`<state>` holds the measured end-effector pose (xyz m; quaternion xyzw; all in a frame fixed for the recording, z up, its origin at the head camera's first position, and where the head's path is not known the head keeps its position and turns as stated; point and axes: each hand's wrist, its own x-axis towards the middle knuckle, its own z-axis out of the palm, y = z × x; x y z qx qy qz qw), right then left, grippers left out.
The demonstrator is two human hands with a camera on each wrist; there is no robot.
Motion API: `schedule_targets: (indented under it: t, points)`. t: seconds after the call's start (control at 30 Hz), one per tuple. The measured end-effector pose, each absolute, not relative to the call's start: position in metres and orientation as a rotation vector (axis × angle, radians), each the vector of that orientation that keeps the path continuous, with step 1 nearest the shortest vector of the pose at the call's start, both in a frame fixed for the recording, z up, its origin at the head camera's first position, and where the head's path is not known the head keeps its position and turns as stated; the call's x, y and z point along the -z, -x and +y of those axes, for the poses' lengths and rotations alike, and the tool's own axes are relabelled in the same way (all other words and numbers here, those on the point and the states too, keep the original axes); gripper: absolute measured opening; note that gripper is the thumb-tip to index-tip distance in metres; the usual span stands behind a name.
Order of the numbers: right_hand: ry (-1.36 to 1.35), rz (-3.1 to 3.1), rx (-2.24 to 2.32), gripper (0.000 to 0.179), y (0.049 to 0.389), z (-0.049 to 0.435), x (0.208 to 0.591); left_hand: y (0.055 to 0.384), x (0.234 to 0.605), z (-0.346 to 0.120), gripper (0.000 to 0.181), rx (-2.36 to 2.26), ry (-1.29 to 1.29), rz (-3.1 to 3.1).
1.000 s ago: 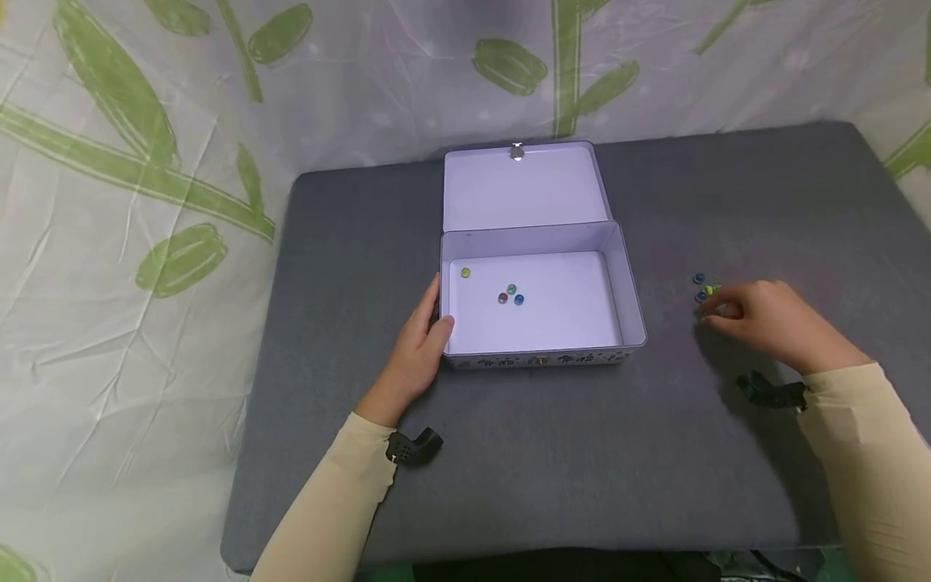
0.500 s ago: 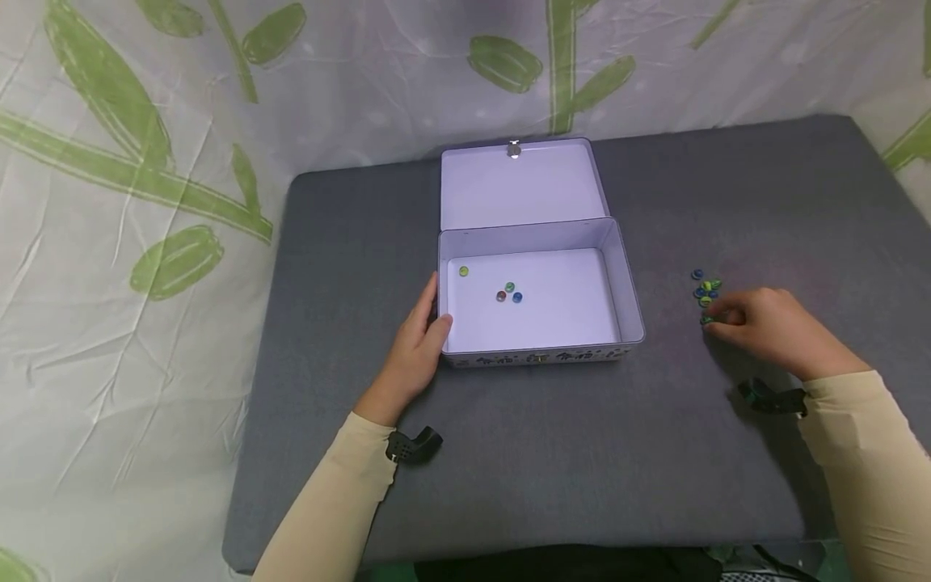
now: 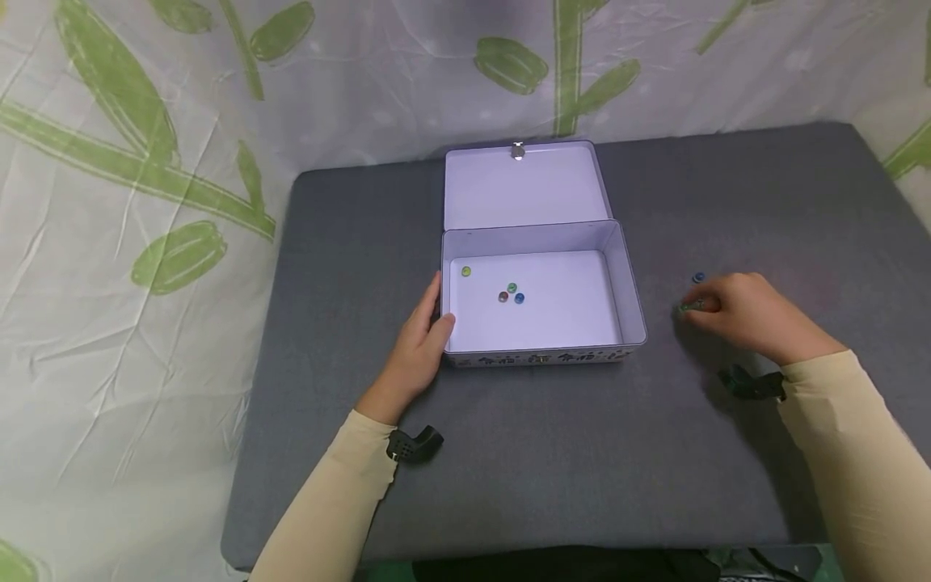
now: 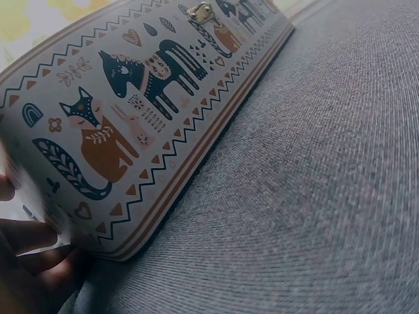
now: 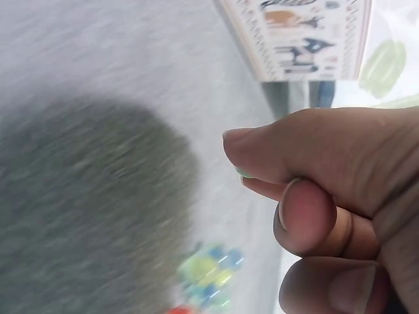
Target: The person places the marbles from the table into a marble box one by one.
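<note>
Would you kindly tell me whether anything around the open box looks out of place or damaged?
I see no damage. Only mildly odd: in the box, one yellow-green marble lies alone near the far left corner, apart from the other three.

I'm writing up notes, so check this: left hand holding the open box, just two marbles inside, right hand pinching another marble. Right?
The count is wrong: the head view shows four marbles inside the open box. The left hand does hold it, and the right hand does pinch another marble.
</note>
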<state>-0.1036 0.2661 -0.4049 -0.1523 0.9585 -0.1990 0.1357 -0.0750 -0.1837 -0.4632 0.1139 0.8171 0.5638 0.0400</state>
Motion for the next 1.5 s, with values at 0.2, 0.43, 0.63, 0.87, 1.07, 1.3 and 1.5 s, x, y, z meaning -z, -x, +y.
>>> schedule_targets:
  t: [0.2, 0.43, 0.63, 0.87, 1.07, 1.3, 1.5]
  points:
    - [0.468, 2.767, 0.551, 0.023, 0.116, 0.248, 0.387, 0.075, 0.464, -0.184, 0.068, -1.728, -0.343, 2.503]
    - [0.470, 2.745, 0.549, 0.027, 0.127, 0.233, 0.366, 0.074, 0.462, -0.184, 0.069, -1.699, -0.329, 2.513]
    - [0.473, 2.718, 0.564, 0.030, 0.133, 0.222, 0.349, 0.073, 0.461, -0.183, 0.069, -1.697, -0.313, 2.518]
    - [0.547, 2.773, 0.500, 0.026, 0.144, 0.214, 0.332, 0.073, 0.462, -0.180, 0.069, -1.711, -0.315, 2.527]
    - [0.626, 2.807, 0.487, 0.020, 0.150, 0.200, 0.322, 0.075, 0.463, -0.177, 0.069, -1.705, -0.322, 2.510]
    - [0.691, 2.794, 0.502, 0.012, 0.158, 0.178, 0.319, 0.075, 0.463, -0.173, 0.069, -1.710, -0.313, 2.521]
    - [0.715, 2.768, 0.499, 0.015, 0.163, 0.163, 0.319, 0.076, 0.463, -0.169, 0.070, -1.695, -0.305, 2.522]
